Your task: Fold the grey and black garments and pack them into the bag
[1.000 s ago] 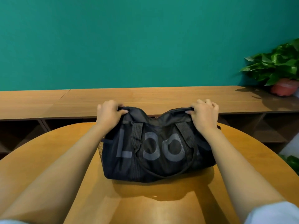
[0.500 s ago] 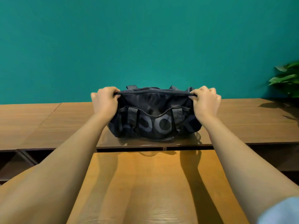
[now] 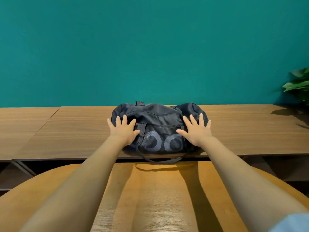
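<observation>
The left hand (image 3: 124,129) lies flat on the near left side of the bag (image 3: 158,129), with the fingers straight and spread and the thumb beside a vertical strap. The right hand (image 3: 195,130) lies flat in the same way on the near right side, fingers spread wide, holding nothing. Both arms reach forward over the round table (image 3: 160,198). The bag is dark, with large grey letters on its front, and its top looks closed. It stands on the long wooden sideboard (image 3: 70,131) behind the round table, near the front edge, and one handle (image 3: 160,160) hangs down over this edge. Behind is a teal wall (image 3: 150,47), and a green plant (image 3: 299,84) is at the far right.
</observation>
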`<state>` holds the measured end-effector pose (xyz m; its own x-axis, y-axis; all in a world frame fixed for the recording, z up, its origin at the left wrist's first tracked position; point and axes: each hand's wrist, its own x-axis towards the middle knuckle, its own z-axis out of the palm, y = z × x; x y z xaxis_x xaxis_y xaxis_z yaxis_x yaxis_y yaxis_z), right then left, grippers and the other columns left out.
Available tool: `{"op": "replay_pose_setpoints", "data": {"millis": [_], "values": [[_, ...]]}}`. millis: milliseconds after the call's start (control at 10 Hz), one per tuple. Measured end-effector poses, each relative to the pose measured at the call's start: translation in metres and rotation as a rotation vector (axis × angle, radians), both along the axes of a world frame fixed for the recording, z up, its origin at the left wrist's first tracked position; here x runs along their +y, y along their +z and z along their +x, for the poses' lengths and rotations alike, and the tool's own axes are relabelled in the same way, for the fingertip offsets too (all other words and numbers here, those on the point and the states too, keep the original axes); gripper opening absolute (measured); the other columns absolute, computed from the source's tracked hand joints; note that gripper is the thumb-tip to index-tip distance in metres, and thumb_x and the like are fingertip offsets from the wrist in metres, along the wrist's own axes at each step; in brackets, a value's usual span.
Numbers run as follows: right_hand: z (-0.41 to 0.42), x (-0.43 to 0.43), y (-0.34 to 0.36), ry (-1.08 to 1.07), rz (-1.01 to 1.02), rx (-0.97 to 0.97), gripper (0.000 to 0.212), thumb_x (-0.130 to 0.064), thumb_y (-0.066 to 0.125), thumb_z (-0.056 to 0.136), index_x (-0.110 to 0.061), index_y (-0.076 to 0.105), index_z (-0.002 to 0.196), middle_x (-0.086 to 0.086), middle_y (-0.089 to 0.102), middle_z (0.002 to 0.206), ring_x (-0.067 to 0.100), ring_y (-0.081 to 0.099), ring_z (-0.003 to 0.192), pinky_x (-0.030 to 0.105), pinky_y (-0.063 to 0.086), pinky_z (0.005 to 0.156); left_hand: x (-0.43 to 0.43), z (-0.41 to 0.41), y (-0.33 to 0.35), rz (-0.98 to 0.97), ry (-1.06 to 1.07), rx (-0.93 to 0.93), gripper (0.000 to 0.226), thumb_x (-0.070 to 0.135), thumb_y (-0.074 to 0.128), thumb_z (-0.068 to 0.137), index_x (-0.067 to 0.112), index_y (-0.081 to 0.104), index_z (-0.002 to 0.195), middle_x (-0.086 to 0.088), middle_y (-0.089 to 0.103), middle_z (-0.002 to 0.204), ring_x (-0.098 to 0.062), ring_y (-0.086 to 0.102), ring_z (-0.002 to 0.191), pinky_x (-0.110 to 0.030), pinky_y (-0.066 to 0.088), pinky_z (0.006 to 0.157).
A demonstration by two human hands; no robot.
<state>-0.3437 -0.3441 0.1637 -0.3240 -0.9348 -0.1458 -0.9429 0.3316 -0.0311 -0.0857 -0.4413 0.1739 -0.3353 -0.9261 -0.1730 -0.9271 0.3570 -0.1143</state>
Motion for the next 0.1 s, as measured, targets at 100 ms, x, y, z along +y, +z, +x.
{"op": "replay_pose_setpoints", "data": {"millis": [100], "values": [[0.0117,0.0141,0.0385,0.04,0.046,0.003,0.073,-0.068,0.022,0.095,-0.032,0.002,0.156,0.003,0.0,0.164,0.037,-0.012,0.148,0.061,-0.002,0.116,0.0188,-0.006,0.0373,0.059,-0.057,-0.019,0.061,0.053,0.028,0.102,0.03,0.009,0.155,-0.008,0.005,0.163,-0.035,0.004,0.149,-0.065,-0.002,0.114]]}}
